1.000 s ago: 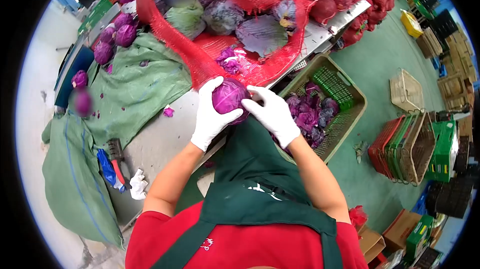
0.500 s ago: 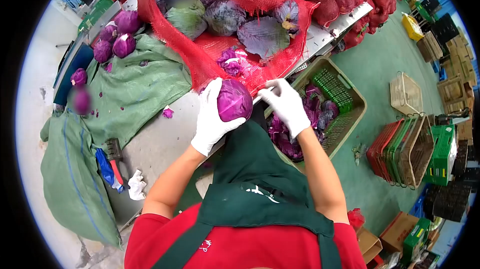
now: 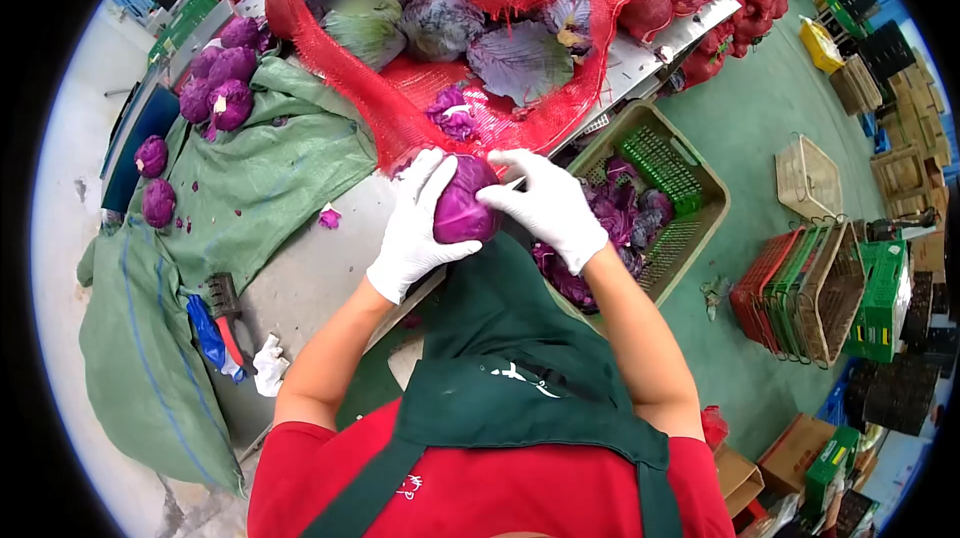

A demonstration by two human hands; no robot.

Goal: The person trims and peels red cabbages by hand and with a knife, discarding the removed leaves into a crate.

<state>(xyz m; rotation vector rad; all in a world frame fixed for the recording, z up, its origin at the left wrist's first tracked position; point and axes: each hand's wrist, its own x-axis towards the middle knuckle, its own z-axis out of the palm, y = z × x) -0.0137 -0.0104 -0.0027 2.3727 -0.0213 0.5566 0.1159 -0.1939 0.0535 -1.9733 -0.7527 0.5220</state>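
By the edge of the table point(image 3: 315, 283), the cabbage point(image 3: 466, 210) is grasped by the left hand point(image 3: 410, 233) and touched by the right hand point(image 3: 550, 210), whose own grip, if any, cannot be told, and it could be dropped if its smooth side is held too lightly.

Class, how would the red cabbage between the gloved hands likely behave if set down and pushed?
The red cabbage would probably roll, since it looks nearly round. It is likely firm, as it appears tightly wrapped. Its smooth surface may slip a little against the gloved left hand.
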